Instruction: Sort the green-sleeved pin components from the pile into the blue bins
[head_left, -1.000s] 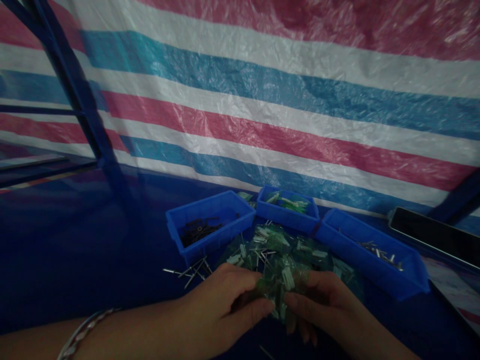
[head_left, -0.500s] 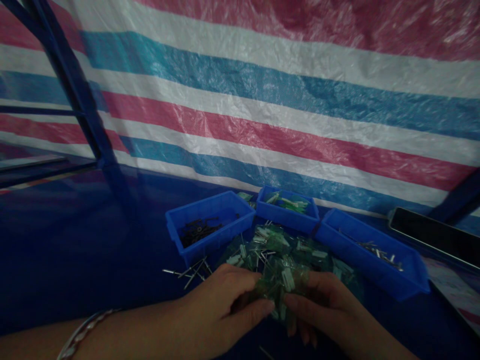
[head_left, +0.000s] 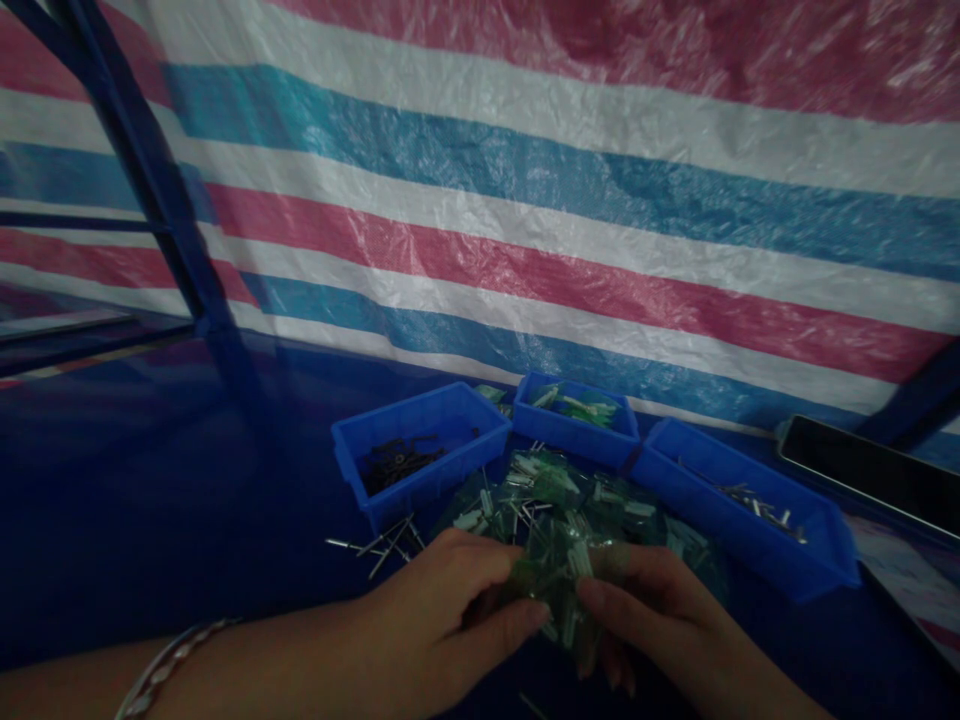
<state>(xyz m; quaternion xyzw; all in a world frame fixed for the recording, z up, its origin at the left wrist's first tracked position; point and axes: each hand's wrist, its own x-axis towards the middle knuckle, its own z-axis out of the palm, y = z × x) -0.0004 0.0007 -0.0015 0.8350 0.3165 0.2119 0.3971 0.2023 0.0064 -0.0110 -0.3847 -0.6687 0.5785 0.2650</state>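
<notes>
Between my two hands is a small clear greenish plastic bag (head_left: 559,575) with pale, stick-like pieces inside. My left hand (head_left: 472,610) pinches its left side, thumb on top. On its right side my right hand (head_left: 652,610) grips with thumb and fingers, the lower fingers curled beneath. Just beyond lies a pile of similar filled bags (head_left: 547,475), partly covered by the held one. Loose metal rivets (head_left: 390,545) are scattered left of the pile, near my left hand.
Three blue bins stand behind the pile: a left bin (head_left: 442,490) with dark screws, a middle bin (head_left: 574,432) with green-and-white packets, a right bin (head_left: 750,535) with metal rivets. A phone (head_left: 877,475) lies at the right. A striped tarp (head_left: 525,250) hangs behind the blue table (head_left: 187,480).
My right thumb has shifted slightly right and up along the bag, and the bag's contents have tilted a little. My left hand stays nearly still.
</notes>
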